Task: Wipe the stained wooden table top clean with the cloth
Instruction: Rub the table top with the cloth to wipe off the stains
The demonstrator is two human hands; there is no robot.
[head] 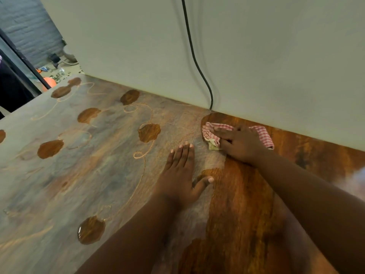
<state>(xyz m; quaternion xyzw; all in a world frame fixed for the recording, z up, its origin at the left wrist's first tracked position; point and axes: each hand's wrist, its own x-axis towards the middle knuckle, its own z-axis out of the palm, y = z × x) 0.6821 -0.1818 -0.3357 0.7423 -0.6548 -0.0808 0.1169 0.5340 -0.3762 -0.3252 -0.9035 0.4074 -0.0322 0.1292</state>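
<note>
The wooden table top (243, 204) fills the view. Its right part shows bare reddish-brown wood; the left and middle (83, 175) are covered by a pale grey film with round wet patches and thin curling lines. A red-and-white checked cloth (215, 131) lies near the back wall. My right hand (241, 143) presses flat on the cloth, at the edge between film and bare wood. My left hand (181, 175) rests flat on the table, fingers spread, just left of and nearer than the cloth, holding nothing.
A pale wall (256, 56) runs along the table's far edge, with a black cable (195, 62) hanging down to the table behind the cloth. Beyond the table's left corner is a floor with an orange object (49, 82) and scattered small bits.
</note>
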